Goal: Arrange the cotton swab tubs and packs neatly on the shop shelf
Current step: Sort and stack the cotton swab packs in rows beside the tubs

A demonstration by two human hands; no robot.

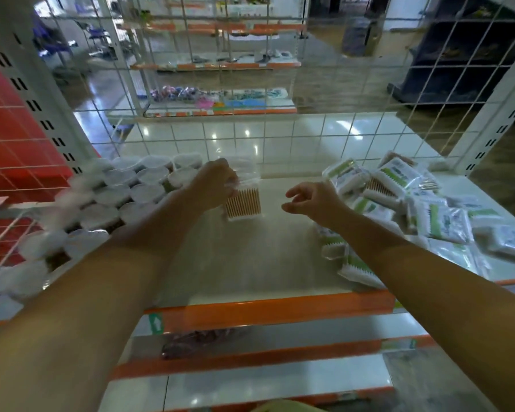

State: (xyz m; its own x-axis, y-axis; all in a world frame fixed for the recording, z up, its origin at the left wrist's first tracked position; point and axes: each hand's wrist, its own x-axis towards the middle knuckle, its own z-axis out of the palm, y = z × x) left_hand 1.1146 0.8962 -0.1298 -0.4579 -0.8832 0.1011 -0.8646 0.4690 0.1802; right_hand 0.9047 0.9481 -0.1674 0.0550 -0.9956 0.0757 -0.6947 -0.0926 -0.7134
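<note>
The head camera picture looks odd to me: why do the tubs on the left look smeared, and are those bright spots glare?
Head view: the tubs blur towards the left edge; wide-angle bending curves the wire grid; bright spots on the floor tiles are glare; the pack in the left hand stays fairly sharp.

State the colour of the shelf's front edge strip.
Orange, on the shelf's front edge strip, seen in the head view.

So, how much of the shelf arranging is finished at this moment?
The tubs already stand in rows on the shelf's left side. The left hand holds one swab pack above the bare middle; the right hand is empty. The packs on the right lie in a loose heap, unsorted.
</note>
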